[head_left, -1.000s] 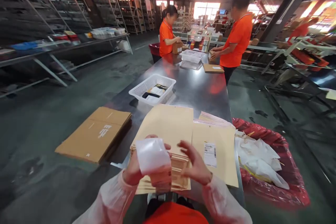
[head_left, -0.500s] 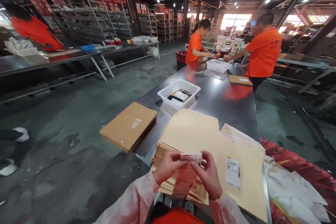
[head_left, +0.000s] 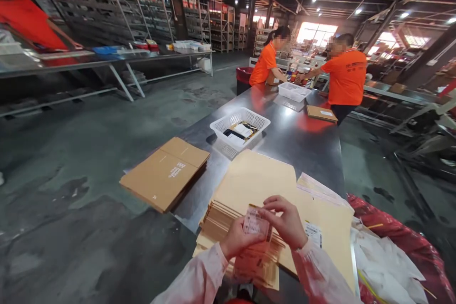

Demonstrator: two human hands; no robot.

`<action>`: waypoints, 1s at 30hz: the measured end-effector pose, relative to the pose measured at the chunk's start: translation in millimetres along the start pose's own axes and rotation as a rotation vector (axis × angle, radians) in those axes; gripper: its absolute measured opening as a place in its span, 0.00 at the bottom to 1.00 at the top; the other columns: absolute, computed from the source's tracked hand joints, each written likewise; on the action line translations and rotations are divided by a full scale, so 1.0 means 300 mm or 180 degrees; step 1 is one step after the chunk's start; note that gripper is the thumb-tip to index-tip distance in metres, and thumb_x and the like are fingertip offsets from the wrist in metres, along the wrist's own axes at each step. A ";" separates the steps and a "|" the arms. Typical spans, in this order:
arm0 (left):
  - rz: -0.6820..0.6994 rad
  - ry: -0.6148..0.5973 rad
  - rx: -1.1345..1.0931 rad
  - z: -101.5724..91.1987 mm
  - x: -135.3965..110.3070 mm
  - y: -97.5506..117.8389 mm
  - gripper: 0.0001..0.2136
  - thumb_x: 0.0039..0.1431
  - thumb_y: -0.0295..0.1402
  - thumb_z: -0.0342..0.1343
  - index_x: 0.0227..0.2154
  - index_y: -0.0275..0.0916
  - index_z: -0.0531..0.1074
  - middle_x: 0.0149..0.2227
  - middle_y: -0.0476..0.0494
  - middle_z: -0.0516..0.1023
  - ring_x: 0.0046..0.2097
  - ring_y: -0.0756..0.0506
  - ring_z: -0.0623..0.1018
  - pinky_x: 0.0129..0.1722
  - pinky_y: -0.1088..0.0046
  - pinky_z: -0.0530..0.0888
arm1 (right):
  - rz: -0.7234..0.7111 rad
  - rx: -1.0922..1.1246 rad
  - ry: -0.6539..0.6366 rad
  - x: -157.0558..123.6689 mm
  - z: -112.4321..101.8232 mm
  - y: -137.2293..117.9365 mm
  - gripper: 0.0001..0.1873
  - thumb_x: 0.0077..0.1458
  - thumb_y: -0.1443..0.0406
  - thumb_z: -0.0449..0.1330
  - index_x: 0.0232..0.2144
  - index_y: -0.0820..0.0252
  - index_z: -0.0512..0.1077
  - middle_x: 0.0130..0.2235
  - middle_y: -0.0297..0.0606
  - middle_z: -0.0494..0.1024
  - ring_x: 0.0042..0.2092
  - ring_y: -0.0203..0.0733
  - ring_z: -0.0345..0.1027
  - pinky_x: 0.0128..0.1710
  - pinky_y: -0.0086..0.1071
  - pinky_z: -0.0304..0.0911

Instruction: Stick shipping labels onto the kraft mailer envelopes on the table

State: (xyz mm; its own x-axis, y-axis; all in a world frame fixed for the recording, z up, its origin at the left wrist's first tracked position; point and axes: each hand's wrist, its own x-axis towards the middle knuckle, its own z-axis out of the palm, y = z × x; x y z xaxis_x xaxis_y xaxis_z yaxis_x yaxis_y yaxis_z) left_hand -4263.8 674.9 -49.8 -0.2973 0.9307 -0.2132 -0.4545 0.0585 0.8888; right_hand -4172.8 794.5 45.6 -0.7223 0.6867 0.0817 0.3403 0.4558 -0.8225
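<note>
A strip of printed shipping labels (head_left: 255, 224) is held up over a stack of tan envelopes (head_left: 261, 175), its lower part hanging down. My left hand (head_left: 233, 238) is closed on the strip's left side. My right hand (head_left: 287, 222) pinches the label's upper right edge between thumb and finger, with its other fingers bent above. On the top envelope, to the right, a white shipping label (head_left: 313, 234) is stuck, partly covered by my right forearm. Folded envelope edges show below and beside my left hand.
Flat brown cartons (head_left: 166, 173) are stacked at the table's left edge. A white basket (head_left: 240, 126) holds packages beyond the envelopes. A red-lined bin (head_left: 395, 256) with white backing paper stands at right. Two people in orange shirts work at the far end; another is at the left.
The labels have turned and tilted between my hands, with more of the printed face showing. My right hand has shifted up and over the label's edge. The view has moved slightly.
</note>
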 end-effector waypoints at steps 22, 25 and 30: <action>-0.0487 -0.0350 0.0422 -0.249 -0.223 0.120 0.22 0.45 0.48 0.65 0.40 0.39 0.80 0.41 0.39 0.83 0.45 0.36 0.79 0.48 0.60 0.74 | 0.0144 -0.2344 0.0352 0.132 0.106 0.270 0.43 0.48 0.48 0.60 0.61 0.65 0.61 0.62 0.58 0.62 0.63 0.62 0.54 0.60 0.54 0.49; -0.0051 0.0323 0.0636 -0.204 -0.052 0.170 0.25 0.43 0.52 0.64 0.39 0.36 0.80 0.43 0.36 0.82 0.47 0.34 0.79 0.52 0.57 0.73 | 0.1624 -0.1359 0.1123 0.018 0.010 0.325 0.37 0.43 0.49 0.63 0.51 0.67 0.69 0.48 0.57 0.76 0.48 0.59 0.71 0.45 0.45 0.66; 0.0210 0.0499 0.0607 -0.127 0.141 0.127 0.28 0.36 0.54 0.67 0.35 0.35 0.80 0.42 0.34 0.83 0.47 0.34 0.79 0.53 0.56 0.73 | 0.1262 -0.0618 0.1955 -0.060 -0.030 0.341 0.22 0.43 0.55 0.62 0.40 0.60 0.73 0.45 0.49 0.77 0.49 0.55 0.70 0.48 0.44 0.65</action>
State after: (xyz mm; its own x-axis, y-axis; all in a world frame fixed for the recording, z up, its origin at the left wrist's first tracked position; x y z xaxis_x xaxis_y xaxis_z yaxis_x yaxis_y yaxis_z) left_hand -4325.7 702.6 -40.5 -0.4543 0.8683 -0.1993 -0.2676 0.0803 0.9602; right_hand -4119.6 834.0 -34.9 -0.0777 0.9862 0.1462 0.6457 0.1615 -0.7463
